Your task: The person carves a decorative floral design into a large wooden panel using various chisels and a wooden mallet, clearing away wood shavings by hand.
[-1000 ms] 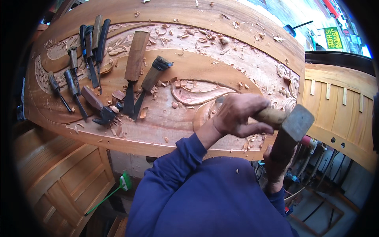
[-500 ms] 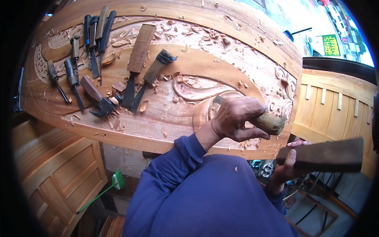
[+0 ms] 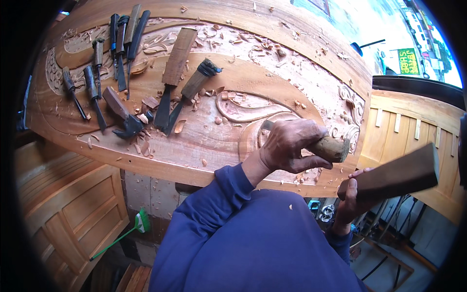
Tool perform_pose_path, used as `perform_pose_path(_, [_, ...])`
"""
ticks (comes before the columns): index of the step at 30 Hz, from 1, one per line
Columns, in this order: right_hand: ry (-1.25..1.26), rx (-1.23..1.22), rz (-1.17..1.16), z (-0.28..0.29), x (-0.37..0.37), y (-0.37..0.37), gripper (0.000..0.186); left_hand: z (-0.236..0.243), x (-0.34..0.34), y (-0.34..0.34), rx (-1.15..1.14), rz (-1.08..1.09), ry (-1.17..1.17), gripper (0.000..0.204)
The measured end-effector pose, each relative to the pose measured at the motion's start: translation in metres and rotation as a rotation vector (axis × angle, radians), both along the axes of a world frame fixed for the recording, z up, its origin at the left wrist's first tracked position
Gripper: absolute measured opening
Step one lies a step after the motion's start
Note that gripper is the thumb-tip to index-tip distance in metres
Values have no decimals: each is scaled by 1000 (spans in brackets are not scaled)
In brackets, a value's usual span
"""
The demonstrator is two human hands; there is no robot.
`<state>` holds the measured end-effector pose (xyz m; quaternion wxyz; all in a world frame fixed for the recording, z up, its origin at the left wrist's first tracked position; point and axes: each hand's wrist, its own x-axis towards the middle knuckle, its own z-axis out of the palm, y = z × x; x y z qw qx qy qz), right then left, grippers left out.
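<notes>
Two hands hold tools. Beyond the panel's [image 3: 180,155] near right corner, the right hand's [image 3: 351,207] fingers clamp a wooden mallet [image 3: 396,175], now swung clear of the chisel [image 3: 334,149], seemingly between blows. Above the near edge, the left hand's [image 3: 291,145] fingers stay clamped around that chisel. Loose chisels [image 3: 91,83] lie toward the left edge.

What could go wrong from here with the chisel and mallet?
1. The left hand leaves only a short end of the chisel handle exposed; an off-centre blow from the wooden mallet in the right hand might catch the thumb or knuckles.
2. The chisel's blade is close to the carved teardrop; a slip could nick its raised edge.
3. Two wide chisels lie loose on the carved panel; a knock might make them scratch it.
</notes>
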<state>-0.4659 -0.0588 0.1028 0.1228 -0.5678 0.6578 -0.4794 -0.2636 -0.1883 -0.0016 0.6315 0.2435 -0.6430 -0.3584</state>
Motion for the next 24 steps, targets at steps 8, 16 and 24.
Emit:
perform_pose_path(8, [683,67,124,-51,-59,34,82,-1,-6,-5,46,35,67,63])
perform_pose_path(16, [-8,82,4,7,-2,1,62,1,-3,10,-1,117,-33,65])
perform_pose_path(24, [345,211,127,-48,-39,31,100,-1,0,33,-37,82,-22,65])
